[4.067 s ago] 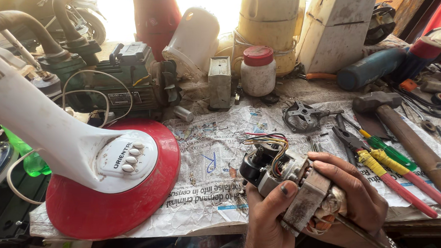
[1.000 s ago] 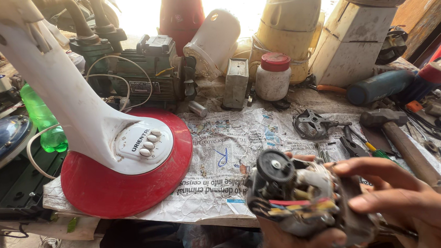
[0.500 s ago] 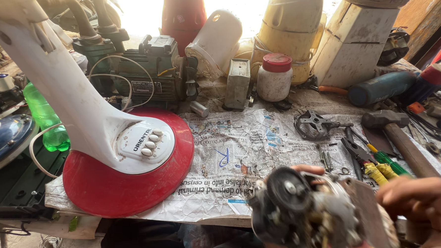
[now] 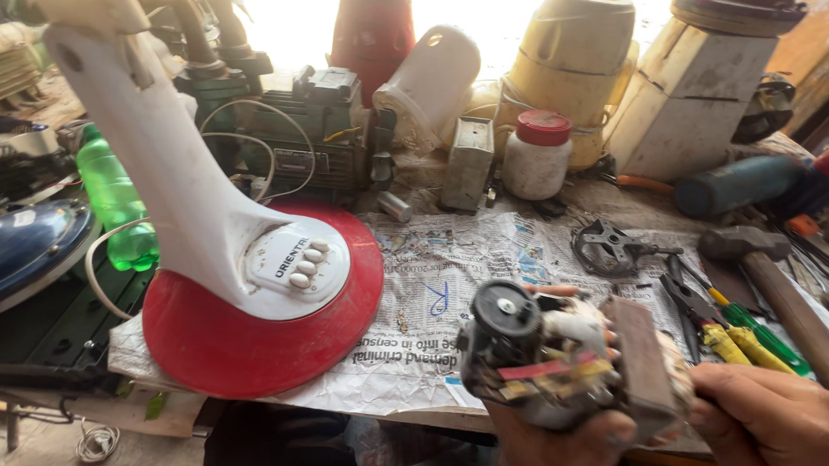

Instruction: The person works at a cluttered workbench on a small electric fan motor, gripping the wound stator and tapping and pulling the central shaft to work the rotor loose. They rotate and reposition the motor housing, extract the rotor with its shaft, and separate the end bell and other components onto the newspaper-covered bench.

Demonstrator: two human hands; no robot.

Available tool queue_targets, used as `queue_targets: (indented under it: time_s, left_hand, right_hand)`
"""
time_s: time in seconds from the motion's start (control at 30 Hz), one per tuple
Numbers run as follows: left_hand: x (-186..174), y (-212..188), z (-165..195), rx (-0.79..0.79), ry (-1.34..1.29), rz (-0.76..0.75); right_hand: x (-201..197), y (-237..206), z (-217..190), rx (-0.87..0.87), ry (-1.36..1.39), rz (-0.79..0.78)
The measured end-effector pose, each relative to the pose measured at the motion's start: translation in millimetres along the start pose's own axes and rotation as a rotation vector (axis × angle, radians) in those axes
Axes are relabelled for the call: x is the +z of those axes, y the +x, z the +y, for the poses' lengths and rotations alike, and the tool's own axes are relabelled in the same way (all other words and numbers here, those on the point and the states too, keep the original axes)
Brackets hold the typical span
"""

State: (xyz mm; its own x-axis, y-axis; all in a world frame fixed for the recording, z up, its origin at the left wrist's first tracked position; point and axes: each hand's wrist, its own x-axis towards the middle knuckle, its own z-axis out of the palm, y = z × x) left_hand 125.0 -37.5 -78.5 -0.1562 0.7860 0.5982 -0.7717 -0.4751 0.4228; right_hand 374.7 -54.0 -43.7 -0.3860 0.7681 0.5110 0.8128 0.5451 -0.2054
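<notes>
Both grips are clenching the small electric motor (image 4: pixel 569 366), left hand (image 4: pixel 558 436) cradling it from beneath and right hand (image 4: pixel 777 422) gripping its laminated side, above the counter (image 4: pixel 618 201) edge near the newspaper (image 4: pixel 453 259) and pliers (image 4: pixel 707 318), seemingly being inspected.

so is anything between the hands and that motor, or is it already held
Nothing visible stands between them. The left hand grips the fan motor from below, and the right hand holds its right end. The motor is lifted off the newspaper, apart from the pliers on it.
</notes>
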Motion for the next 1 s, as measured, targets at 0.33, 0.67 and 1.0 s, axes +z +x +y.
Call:
queue_targets:
  time_s: [0.33,0.67,1.0]
  left_hand:
    - [22,13,21,-0.049,0.137,-0.035]
    - [26,28,40,-0.086,0.176,-0.033]
    - [36,34,54,-0.097,0.252,-0.053]
  right_hand:
    - [10,-48,84,-0.123,-0.107,-0.060]
    - [12,-54,111,-0.305,-0.032,-0.157]
    - [50,-58,98,0.078,0.318,-0.104]
